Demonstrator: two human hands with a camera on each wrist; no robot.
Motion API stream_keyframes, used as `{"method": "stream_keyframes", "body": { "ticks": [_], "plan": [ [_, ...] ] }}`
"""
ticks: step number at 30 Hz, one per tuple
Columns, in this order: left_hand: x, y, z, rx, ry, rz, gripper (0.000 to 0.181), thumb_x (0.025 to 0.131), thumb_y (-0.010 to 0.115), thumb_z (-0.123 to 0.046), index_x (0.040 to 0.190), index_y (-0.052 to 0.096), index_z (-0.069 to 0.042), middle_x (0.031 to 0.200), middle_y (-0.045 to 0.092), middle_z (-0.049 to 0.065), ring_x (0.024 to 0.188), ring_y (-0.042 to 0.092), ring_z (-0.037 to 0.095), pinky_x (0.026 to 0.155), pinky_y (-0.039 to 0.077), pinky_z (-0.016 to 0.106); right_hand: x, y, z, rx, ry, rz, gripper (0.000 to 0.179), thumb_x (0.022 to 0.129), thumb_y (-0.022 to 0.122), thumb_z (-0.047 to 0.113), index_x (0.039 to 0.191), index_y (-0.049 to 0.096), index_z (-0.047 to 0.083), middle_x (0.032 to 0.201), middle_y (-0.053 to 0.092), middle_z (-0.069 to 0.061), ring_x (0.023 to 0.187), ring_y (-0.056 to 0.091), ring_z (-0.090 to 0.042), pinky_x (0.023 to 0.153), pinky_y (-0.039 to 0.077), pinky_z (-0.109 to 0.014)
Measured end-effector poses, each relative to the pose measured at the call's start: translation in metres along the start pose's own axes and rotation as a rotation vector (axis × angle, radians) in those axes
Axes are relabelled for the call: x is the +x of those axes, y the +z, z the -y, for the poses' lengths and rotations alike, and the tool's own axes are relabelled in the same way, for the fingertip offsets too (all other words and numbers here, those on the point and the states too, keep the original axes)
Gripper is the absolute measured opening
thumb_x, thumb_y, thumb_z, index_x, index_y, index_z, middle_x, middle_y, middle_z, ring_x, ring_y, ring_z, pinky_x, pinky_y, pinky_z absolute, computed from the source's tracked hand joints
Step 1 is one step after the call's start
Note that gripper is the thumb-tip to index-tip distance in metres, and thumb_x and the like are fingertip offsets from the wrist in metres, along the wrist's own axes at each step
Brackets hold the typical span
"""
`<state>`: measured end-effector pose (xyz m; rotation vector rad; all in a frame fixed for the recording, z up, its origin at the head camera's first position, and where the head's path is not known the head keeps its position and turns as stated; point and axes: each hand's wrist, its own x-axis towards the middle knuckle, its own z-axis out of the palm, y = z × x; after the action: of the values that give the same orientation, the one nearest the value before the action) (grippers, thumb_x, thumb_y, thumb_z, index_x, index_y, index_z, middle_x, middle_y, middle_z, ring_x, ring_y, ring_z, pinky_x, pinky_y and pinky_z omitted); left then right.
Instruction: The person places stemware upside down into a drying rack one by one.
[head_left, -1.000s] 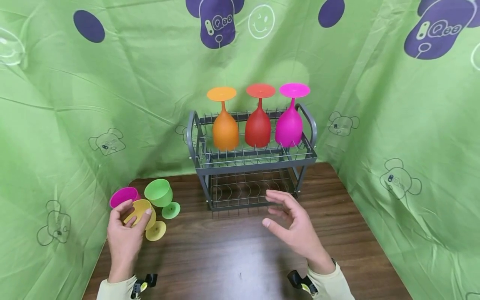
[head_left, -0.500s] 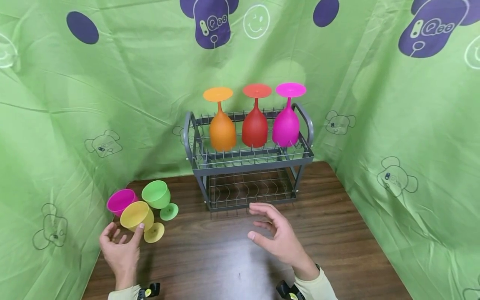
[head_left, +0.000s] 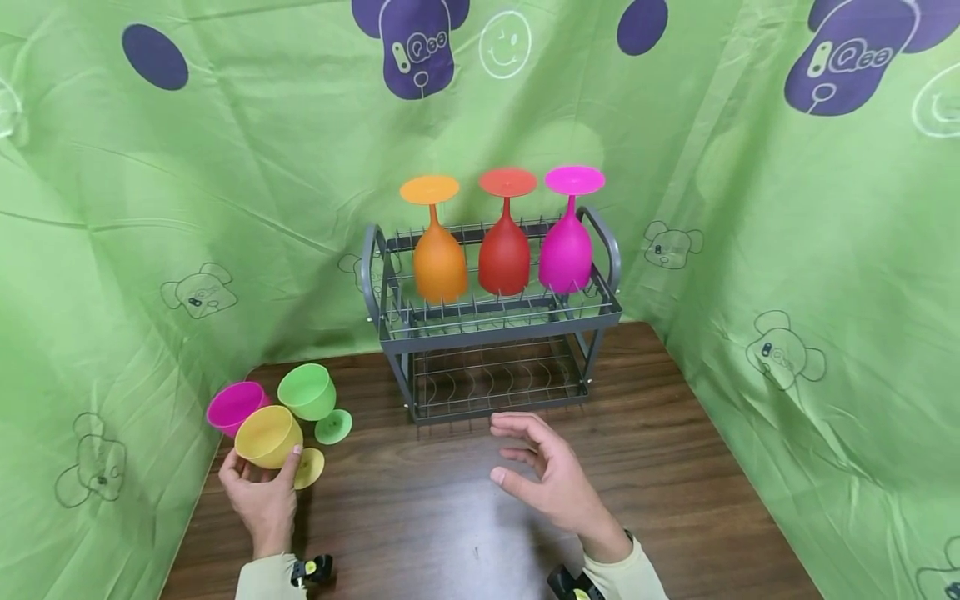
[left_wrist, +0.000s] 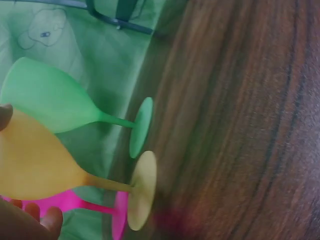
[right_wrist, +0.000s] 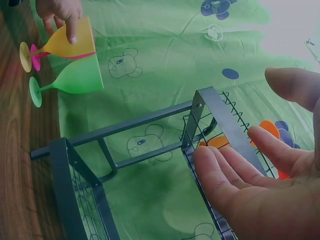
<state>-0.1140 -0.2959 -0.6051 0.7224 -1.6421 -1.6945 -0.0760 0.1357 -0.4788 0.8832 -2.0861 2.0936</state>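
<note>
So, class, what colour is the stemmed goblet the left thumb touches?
The stemmed goblet is yellow, best seen in the head view.

Person wears a pale cream fabric left sleeve point(head_left: 268, 578) and a matching right sleeve point(head_left: 628, 575). Small black left wrist device point(head_left: 321, 568), yellow patch; similar black right wrist device point(head_left: 561, 581), also yellow-patched. Left hand point(head_left: 262, 504), right hand point(head_left: 557, 483) bare.

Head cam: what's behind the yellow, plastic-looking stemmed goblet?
Behind the yellow goblet: a magenta plastic-looking stemmed goblet left, a similar green goblet right. Covered in head view: magenta stem and foot, partly visible in left wrist view.
</note>
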Motion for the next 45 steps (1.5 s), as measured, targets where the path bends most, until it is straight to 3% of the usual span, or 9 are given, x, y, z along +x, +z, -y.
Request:
{"method": "stream_keyframes", "body": {
  "ticks": [5,11,14,19,25,37,45],
  "plan": [
    [0.003,-0.001,0.005,0.019,0.010,0.006,0.094,0.077,0.091,0.002,0.154,0.042,-0.018,0.134,0.047,-0.011,0.128,0.051,0.011,0.116,0.050,0.036,0.000,0.002,-0.001,0.008,0.000,0.004,0.055,0.093,0.073,-0.007,0.144,0.052,-0.006,0.147,0.057,-0.019,0.133,0.060,-0.027,0.104,0.060,-0.040],
    [0.005,-0.001,0.009,-0.009,0.026,0.004,0.091,0.075,0.091,0.006,0.151,0.047,-0.016,0.132,0.050,-0.008,0.124,0.052,0.010,0.099,0.054,0.019,0.001,0.003,-0.001,0.009,0.000,0.007,0.055,0.093,0.073,-0.007,0.144,0.053,-0.005,0.146,0.056,-0.020,0.132,0.061,-0.022,0.104,0.060,-0.039],
    [0.004,-0.002,0.007,0.013,0.025,0.000,0.090,0.075,0.092,0.004,0.151,0.048,-0.016,0.132,0.051,-0.009,0.125,0.052,0.011,0.098,0.054,0.018,0.002,0.002,0.000,0.005,0.000,0.008,0.055,0.093,0.074,-0.006,0.144,0.053,-0.004,0.146,0.057,-0.019,0.132,0.061,-0.023,0.104,0.060,-0.038],
    [-0.001,-0.003,-0.004,0.044,0.064,0.005,0.089,0.075,0.093,0.002,0.150,0.052,-0.020,0.134,0.053,-0.007,0.126,0.054,0.014,0.099,0.054,0.017,0.003,-0.001,0.001,-0.015,-0.001,0.000,0.055,0.093,0.075,-0.005,0.144,0.054,-0.004,0.144,0.058,-0.019,0.130,0.062,-0.025,0.103,0.060,-0.037],
    [-0.015,-0.001,-0.027,0.069,0.163,0.042,0.088,0.072,0.093,0.007,0.148,0.058,-0.018,0.134,0.050,-0.005,0.116,0.058,0.013,0.092,0.053,0.010,0.003,-0.008,0.001,-0.044,0.009,-0.010,0.056,0.092,0.076,-0.004,0.144,0.056,0.000,0.145,0.059,-0.016,0.131,0.061,-0.027,0.103,0.060,-0.037],
    [-0.051,0.004,-0.063,0.273,0.338,0.230,0.095,0.068,0.096,0.003,0.151,0.058,-0.022,0.130,0.052,-0.013,0.111,0.058,0.006,0.094,0.049,0.005,0.012,-0.022,0.009,-0.106,0.022,-0.025,0.060,0.091,0.080,0.000,0.145,0.058,0.009,0.147,0.058,-0.009,0.132,0.060,-0.020,0.103,0.060,-0.041],
    [-0.071,0.016,-0.087,0.379,0.472,0.352,0.099,0.062,0.100,0.000,0.151,0.060,-0.020,0.137,0.057,-0.003,0.112,0.055,-0.002,0.092,0.044,0.002,0.019,-0.024,0.012,-0.134,0.045,-0.010,0.059,0.092,0.082,0.006,0.146,0.058,0.010,0.148,0.059,-0.004,0.134,0.059,-0.028,0.105,0.059,-0.038]
  ]
}}
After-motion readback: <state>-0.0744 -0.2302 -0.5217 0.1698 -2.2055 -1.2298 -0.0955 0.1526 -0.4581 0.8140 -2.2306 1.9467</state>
